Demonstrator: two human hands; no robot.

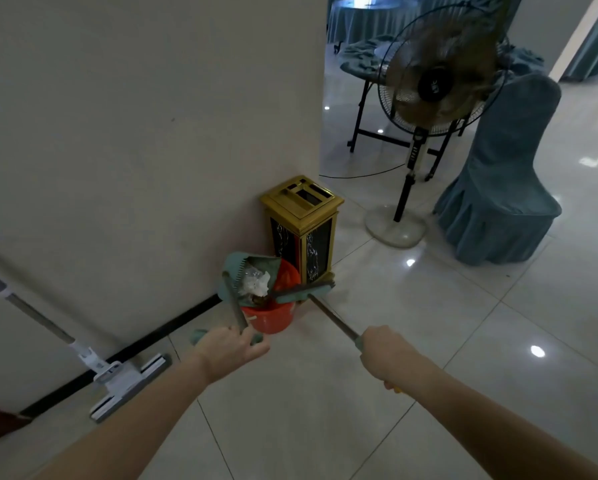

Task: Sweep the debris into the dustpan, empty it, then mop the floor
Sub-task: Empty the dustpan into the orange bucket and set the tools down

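Head view: the dustpan (247,278) is tipped over the red bucket (273,315), with crumpled trash (256,282) inside. Its handle is held tight by the left hand (230,348). The broom (304,292) lies across the bucket, its stick gripped by the right hand (385,356). The emptying step seems under way (trash not yet out). More tipping is likely needed. The mop (117,382) is left of the bucket.
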